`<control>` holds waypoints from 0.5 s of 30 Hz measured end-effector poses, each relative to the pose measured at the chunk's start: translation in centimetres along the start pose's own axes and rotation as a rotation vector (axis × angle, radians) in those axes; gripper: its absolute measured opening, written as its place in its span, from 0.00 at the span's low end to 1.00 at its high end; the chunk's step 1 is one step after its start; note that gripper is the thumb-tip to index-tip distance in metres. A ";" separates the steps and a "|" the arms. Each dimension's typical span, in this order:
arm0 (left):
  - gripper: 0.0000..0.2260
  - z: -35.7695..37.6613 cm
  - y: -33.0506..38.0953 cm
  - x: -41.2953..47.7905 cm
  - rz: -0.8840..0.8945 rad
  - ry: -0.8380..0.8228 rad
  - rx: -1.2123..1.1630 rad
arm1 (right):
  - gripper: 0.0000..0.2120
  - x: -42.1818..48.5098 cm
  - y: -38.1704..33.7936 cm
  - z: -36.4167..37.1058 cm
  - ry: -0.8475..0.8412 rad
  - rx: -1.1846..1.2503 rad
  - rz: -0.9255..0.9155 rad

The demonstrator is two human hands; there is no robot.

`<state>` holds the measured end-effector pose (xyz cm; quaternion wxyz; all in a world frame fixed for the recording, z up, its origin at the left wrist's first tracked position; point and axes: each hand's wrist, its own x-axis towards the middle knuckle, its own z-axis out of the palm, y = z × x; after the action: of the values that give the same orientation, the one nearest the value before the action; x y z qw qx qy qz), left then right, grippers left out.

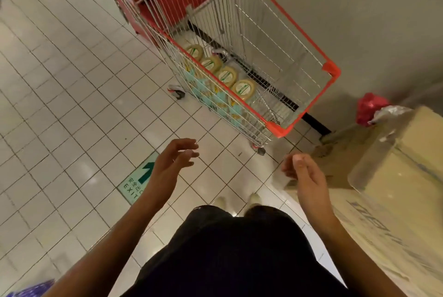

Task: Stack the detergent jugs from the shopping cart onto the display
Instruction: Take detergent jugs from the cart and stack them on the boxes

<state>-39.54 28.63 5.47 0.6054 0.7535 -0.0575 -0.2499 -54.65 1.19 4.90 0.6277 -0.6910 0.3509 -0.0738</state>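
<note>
Four round yellow-capped detergent jugs (221, 72) sit in silver wire shopping cart with red rim (279, 127). Left hand (176, 156), right hand (300, 168) near cart, loose, holding nothing. Display not seen. Stacking left.

Left hand (176, 156): bare forearm extended forward, fingers loosely curled, holding nothing; right hand (303, 171): bare forearm extended, fingers relaxed and slightly bent, thumb above fingers, empty.
</note>
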 end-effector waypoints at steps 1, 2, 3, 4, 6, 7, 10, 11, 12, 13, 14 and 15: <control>0.18 -0.6 0.3 1.0 0.004 0.014 -0.008 | 0.14 0.7 -0.1 0.6 -0.019 -0.014 -0.003; 0.18 -1.2 0.7 2.1 0.011 0.025 -0.014 | 0.14 1.5 -0.2 1.1 -0.033 -0.027 -0.002; 0.17 -1.7 1.1 3.3 0.019 0.032 -0.021 | 0.14 2.5 -0.3 1.7 -0.040 -0.038 0.005; 0.17 -2.2 1.5 4.6 0.027 0.039 -0.027 | 0.14 3.7 -0.4 2.3 -0.042 -0.044 0.013; 0.19 -3.1 2.4 7.2 0.049 0.057 -0.032 | 0.14 6.4 -0.7 3.4 -0.047 -0.052 0.013; 0.20 -3.5 2.9 8.5 0.059 0.070 -0.032 | 0.14 8.0 -0.9 4.0 -0.054 -0.057 0.007; 0.20 -4.9 4.1 12.7 0.061 0.104 -0.023 | 0.16 13.3 -2.2 6.3 -0.101 -0.078 -0.021; 0.19 -5.4 4.4 14.2 0.057 0.111 -0.016 | 0.17 15.2 -2.8 7.2 -0.112 -0.076 -0.024; 0.19 -6.0 4.8 15.6 0.048 0.119 -0.007 | 0.18 17.2 -3.5 8.2 -0.118 -0.063 -0.018; 0.19 -6.5 5.1 17.0 0.034 0.128 0.004 | 0.19 19.1 -4.2 9.2 -0.125 -0.052 -0.009; 0.20 -7.1 5.5 18.3 0.022 0.139 0.014 | 0.19 20.9 -5.0 10.2 -0.137 -0.048 -0.004; 0.20 -7.7 5.9 19.7 0.012 0.152 0.020 | 0.19 22.7 -5.8 11.3 -0.156 -0.051 -0.005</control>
<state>-17.73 26.24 6.11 0.6017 0.7761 -0.0185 -0.1880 -29.39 -2.94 0.23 0.6350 -0.7114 0.3008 -0.0122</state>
